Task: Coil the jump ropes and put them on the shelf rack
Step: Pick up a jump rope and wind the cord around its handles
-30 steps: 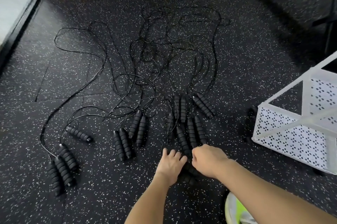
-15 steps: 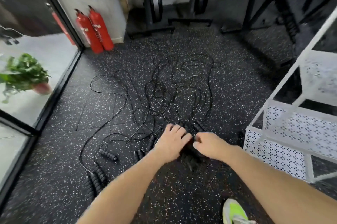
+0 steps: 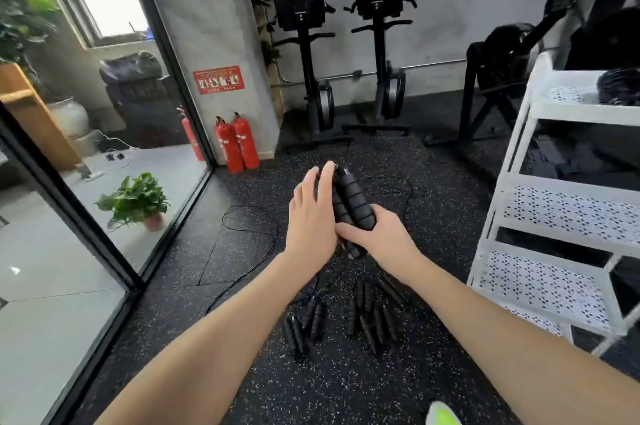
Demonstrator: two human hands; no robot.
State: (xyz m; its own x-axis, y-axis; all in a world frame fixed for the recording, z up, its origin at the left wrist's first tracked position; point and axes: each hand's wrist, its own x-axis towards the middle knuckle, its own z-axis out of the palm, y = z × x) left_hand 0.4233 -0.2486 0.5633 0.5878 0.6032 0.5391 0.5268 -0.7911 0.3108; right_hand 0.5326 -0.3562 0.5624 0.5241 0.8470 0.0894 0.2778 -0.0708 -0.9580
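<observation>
My right hand (image 3: pixel 381 237) grips a pair of black ribbed jump rope handles (image 3: pixel 353 199) lifted off the floor, with the handles pointing up and away. My left hand (image 3: pixel 311 213) lies flat against their left side with straight fingers. Several more black handles (image 3: pixel 374 314) lie on the speckled floor below my hands, and another pair of handles (image 3: pixel 304 324) lies to their left. Thin black rope (image 3: pixel 249 217) trails across the floor behind. The white perforated shelf rack (image 3: pixel 561 217) stands at the right, with a dark coiled bundle (image 3: pixel 620 85) on its top shelf.
A glass wall with a black frame (image 3: pixel 114 251) runs along the left; a potted plant (image 3: pixel 138 203) sits behind it. Two red fire extinguishers (image 3: pixel 237 144) stand at the pillar. Black gym machines (image 3: pixel 318 78) line the back wall. A green shoe tip (image 3: pixel 443 414) shows below.
My hands have lifted a pair of handles up off the floor, and my view has tilted upward, now showing the back wall and the rack's upper shelves.
</observation>
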